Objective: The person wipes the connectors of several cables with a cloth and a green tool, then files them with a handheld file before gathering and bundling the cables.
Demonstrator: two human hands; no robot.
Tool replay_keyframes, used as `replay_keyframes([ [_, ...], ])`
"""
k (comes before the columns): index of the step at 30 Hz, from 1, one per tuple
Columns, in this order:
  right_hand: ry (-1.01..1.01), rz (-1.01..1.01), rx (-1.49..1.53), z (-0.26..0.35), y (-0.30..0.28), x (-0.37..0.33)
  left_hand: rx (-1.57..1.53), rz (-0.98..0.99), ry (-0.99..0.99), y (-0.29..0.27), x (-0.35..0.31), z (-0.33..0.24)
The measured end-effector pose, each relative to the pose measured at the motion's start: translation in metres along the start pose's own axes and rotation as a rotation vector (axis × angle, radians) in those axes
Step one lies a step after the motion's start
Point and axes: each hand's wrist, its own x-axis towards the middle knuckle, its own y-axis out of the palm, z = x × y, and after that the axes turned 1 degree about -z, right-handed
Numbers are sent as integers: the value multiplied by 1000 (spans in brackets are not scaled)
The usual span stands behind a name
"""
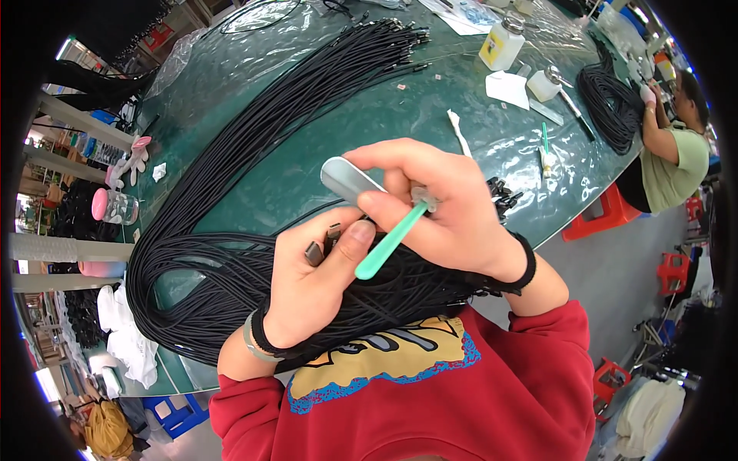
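My left hand (304, 288) is closed around black cables, with dark rectangular cable plugs (314, 252) standing up between thumb and fingers. Just above it, my right hand (461, 211) grips a green-handled stick (392, 244) with a whitish clump at the fingers. The stick slants down toward the left thumb. From the same right hand a pale grey, trough-shaped piece with a rounded end (346, 178) points up and left; whether it joins the green stick is hidden. A thick bundle of black cables (254, 134) loops across the table and lies under both hands.
A green table (307, 173) bears a yellow-labelled bottle (502, 44), a smaller white bottle (543, 86), white paper (507, 90) and a green-handled brush (546, 157). Another person (684, 146) sits at the right beside coiled cables (611, 104). Red stools (603, 215) stand there.
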Motion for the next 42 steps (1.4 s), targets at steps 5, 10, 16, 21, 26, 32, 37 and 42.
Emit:
replay_keyframes([
  [5,-28,-75,-59,-7,10,17,143,52,36,14,-4,-5],
  [10,52,-167,112,-8,5,15,-235,199,-109,-8,8,-7],
  [16,224,-82,334,-1,-7,4,-586,189,-172,-12,14,-4],
  [21,300,-87,396,-5,-11,-3,-125,-180,58,-2,11,-6],
  [26,141,4,301,-7,-12,-8,-37,-215,48,-3,9,-7],
  [32,-12,96,18,-5,-12,-6,180,-221,159,0,9,-2],
  [37,-138,-44,-90,-8,6,15,437,-166,304,12,3,0],
  [42,-65,-104,12,-4,-3,10,291,-204,180,7,6,1],
])
